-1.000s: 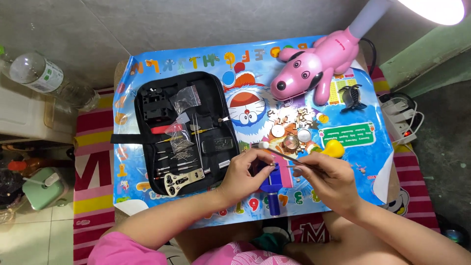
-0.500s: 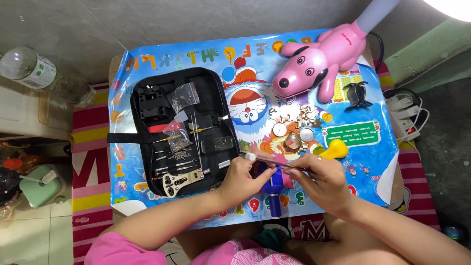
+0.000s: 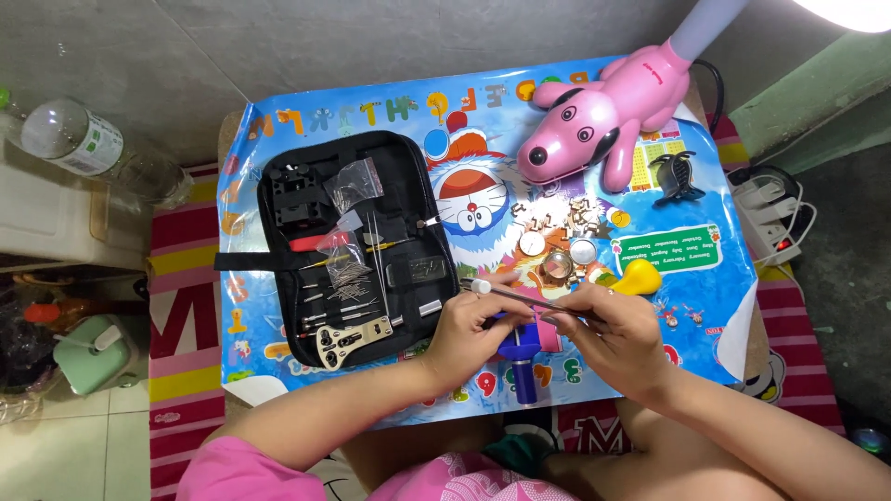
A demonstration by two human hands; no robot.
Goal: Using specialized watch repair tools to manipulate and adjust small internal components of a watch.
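I had my left hand (image 3: 469, 325) closed in a narrow grip on the blue holder (image 3: 522, 351), which stood at the near edge of the worktop (image 3: 705, 306). My right hand (image 3: 608, 336) pinched a thin metal tool (image 3: 520, 295) whose pale tip reached across above my left fingers. I judged the job about midway: the tool case (image 3: 353, 246) lay open, while the round watch parts (image 3: 557, 255) and the small links (image 3: 566, 215) sat loose, unassembled.
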